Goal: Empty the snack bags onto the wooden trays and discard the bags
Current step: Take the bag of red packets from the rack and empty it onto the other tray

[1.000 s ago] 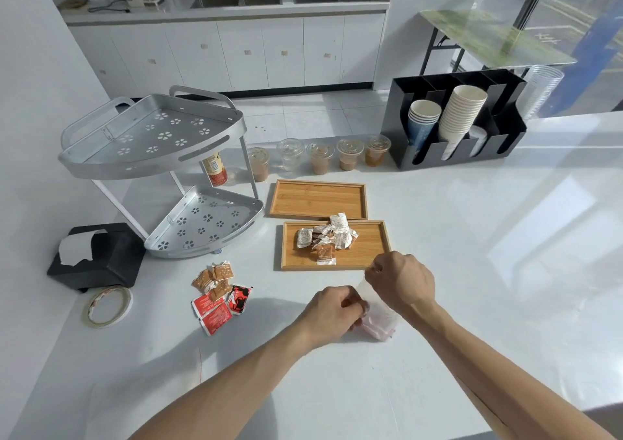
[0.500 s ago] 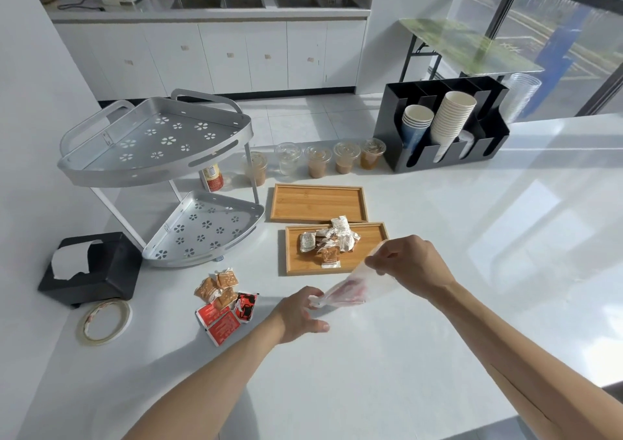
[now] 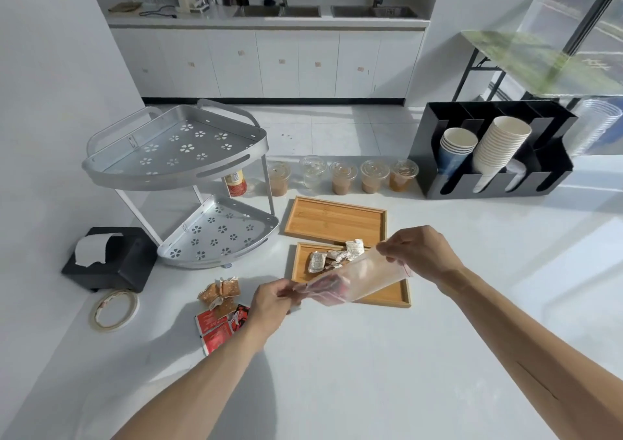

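Hands hold a clear plastic bag [image 3: 354, 279] stretched between them above the white desk [image 3: 371, 355]: the left hand [image 3: 271, 299] pinches its lower end, where a few reddish snacks show through the plastic, and the right hand [image 3: 419, 254] pinches the upper end with the red-edged seal, so the bag slants up toward the right. It hangs over the nearer wooden tray [image 3: 387, 296], which carries a small heap of pale wrapped snacks [image 3: 335, 257] at its far left part. A second wooden tray [image 3: 335, 220] lies just behind the first, nearly touching it. Left of the trays, on the desk, sits a loose pile of brown and red packets [image 3: 222, 308], and further left a roll of tape [image 3: 114, 309] lies flat near a black tissue box [image 3: 111, 259]. A two-tier metal corner shelf [image 3: 182, 183] stands behind these, with a small jar [image 3: 235, 183] beyond it. Five lidded plastic cups [image 3: 344, 178] line the far edge of the desk, and to their right a black cup holder [image 3: 492, 151] carries stacks of blue and white paper cups, with a stack of clear cups just past its right side
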`<state>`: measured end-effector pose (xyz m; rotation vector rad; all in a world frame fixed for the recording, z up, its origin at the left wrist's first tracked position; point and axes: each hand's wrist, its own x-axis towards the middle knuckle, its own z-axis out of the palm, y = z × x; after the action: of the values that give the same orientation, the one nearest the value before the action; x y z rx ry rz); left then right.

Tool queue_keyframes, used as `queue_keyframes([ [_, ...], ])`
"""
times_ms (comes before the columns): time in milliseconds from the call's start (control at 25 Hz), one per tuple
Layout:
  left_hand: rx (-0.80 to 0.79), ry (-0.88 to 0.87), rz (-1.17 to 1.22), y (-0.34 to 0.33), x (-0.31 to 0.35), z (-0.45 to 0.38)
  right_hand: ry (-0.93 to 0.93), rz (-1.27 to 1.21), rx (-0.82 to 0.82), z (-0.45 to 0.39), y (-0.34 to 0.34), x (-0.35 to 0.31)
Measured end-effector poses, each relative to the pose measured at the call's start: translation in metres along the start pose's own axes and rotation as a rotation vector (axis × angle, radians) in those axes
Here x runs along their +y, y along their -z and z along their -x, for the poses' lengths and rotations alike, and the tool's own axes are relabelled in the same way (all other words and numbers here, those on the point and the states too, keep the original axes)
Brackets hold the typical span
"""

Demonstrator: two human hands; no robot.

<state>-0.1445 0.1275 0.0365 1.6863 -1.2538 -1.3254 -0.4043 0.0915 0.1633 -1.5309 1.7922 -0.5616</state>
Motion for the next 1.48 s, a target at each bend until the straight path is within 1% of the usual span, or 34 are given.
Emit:
queue_keyframes([
  [40, 0.024, 0.017, 0.065, 0.000, 0.005, -0.003, -0.006, -0.039, -0.017, -0.013, 0.002, 0.004],
  [120, 0.084, 0.022, 0.119, 0.003, 0.019, -0.010, -0.022, -0.105, -0.058, -0.038, 0.003, 0.011],
  [240, 0.175, 0.022, 0.112, 0.011, 0.043, -0.034, -0.041, -0.146, -0.114, -0.078, 0.001, 0.017],
  [360, 0.230, 0.021, 0.078, 0.020, 0.068, -0.062, -0.073, -0.189, -0.147, -0.124, -0.004, 0.017],
  [440, 0.271, 0.032, 0.041, 0.022, 0.084, -0.085, -0.111, -0.211, -0.157, -0.155, -0.010, 0.019],
  [560, 0.357, 0.012, -0.079, 0.022, 0.101, -0.122, -0.155, -0.210, -0.165, -0.196, -0.026, 0.026],
  [760, 0.443, 0.066, -0.246, 0.004, 0.119, -0.163, -0.286, -0.307, -0.183, -0.231, -0.053, 0.045],
  [960, 0.424, 0.061, -0.435, -0.005, 0.133, -0.189, -0.374, -0.341, -0.175, -0.248, -0.066, 0.062],
  [1080, 0.321, 0.006, -0.564, -0.006, 0.147, -0.198, -0.407, -0.392, -0.190, -0.256, -0.069, 0.067],
  [1160, 0.286, -0.028, -0.637, -0.006, 0.155, -0.202, -0.435, -0.422, -0.204, -0.258, -0.074, 0.069],
  [1320, 0.296, -0.033, -0.692, -0.004, 0.166, -0.208, -0.463, -0.479, -0.235, -0.259, -0.083, 0.067],
  [1480, 0.287, -0.053, -0.718, 0.004, 0.175, -0.210, -0.460, -0.481, -0.250, -0.259, -0.091, 0.062],
])
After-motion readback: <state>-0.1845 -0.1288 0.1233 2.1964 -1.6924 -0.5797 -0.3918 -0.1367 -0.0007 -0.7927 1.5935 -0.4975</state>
